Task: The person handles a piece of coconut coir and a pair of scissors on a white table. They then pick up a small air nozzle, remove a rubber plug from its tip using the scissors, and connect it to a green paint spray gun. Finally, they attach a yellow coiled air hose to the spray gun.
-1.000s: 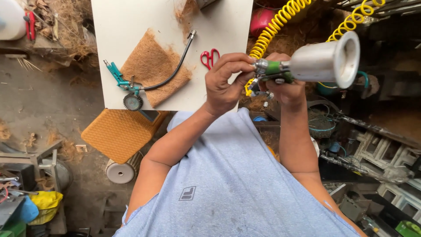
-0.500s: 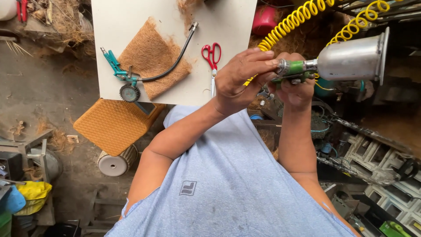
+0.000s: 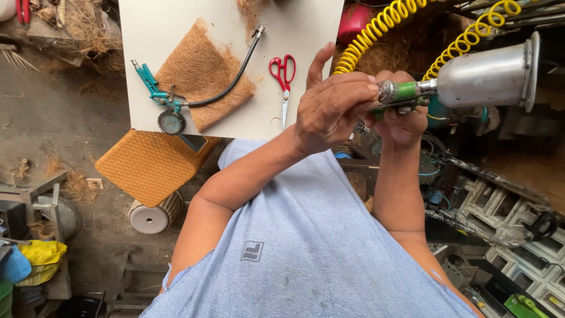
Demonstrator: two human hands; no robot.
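Nearest the camera is the person's pale blue shirt (image 3: 306, 253), filling the lower middle of the view, with both bare forearms rising from it toward one o'clock. The left hand (image 3: 332, 109) is curled over the rear end of a green-bodied spray gun (image 3: 403, 93), its fingertips pinching a small metal knob there and its forefinger sticking straight up, free of the tool. The right hand (image 3: 403, 121) is clenched around the gun's grip from below, touching the left hand. The spray gun sits at about one o'clock, held in the air beside the bench and not resting on anything; its aluminium cup (image 3: 485, 73) lies on its side, pointing to three o'clock. A yellow coiled air hose (image 3: 382, 26) runs from behind the hands up toward twelve o'clock, with a second yellow coil (image 3: 471, 35) above the cup.

Beyond the hands, at eleven to twelve o'clock, stands the white bench (image 3: 176, 29). Red-handled scissors (image 3: 283, 79) lie on it just beside the left hand. Farther toward ten o'clock lies a brown coir mat (image 3: 203, 73), and partly on it a teal inflator gun with a round gauge (image 3: 162, 103) and a black hose (image 3: 235, 73). Under the bench edge, at nine o'clock, an orange woven stool (image 3: 150, 165) stands on the dirt floor (image 3: 53, 118).
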